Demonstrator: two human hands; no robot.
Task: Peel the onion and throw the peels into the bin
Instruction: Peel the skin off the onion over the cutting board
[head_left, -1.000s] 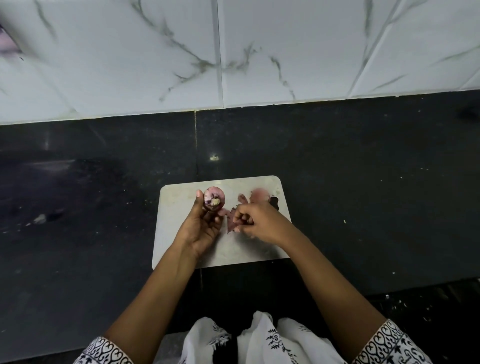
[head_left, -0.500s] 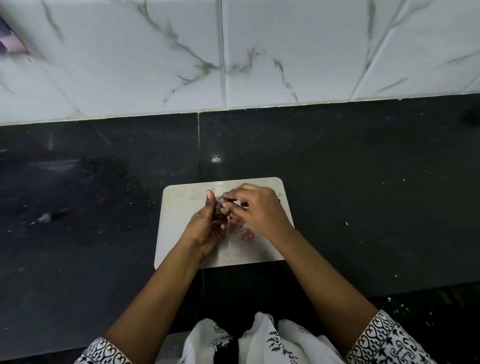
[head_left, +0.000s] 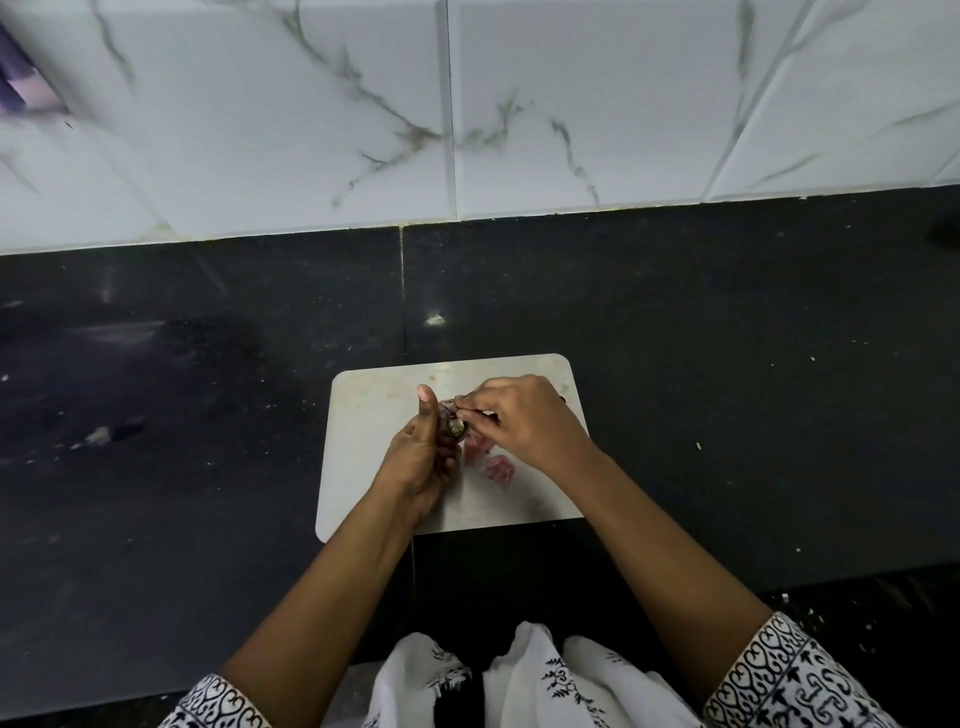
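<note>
A small purple onion (head_left: 451, 423) sits in my left hand (head_left: 423, 457), thumb raised beside it, above the white cutting board (head_left: 374, 415). My right hand (head_left: 524, 421) reaches over from the right and pinches at the onion's top with thumb and forefinger; a thin dark strip shows between those fingers. Pink peel pieces (head_left: 491, 460) lie on the board just below my right hand. Most of the onion is hidden by my fingers. No bin is in view.
The board lies on a black stone counter (head_left: 727, 389) with small crumbs scattered on it. A white marbled tile wall (head_left: 467, 104) rises behind. A pale scrap (head_left: 98, 435) lies on the counter at the left. My white patterned clothing (head_left: 519, 686) is at the bottom.
A second ago my right hand was below the onion near the peels. It has risen to the onion's top and now pinches there. My left hand has turned the onion slightly.
</note>
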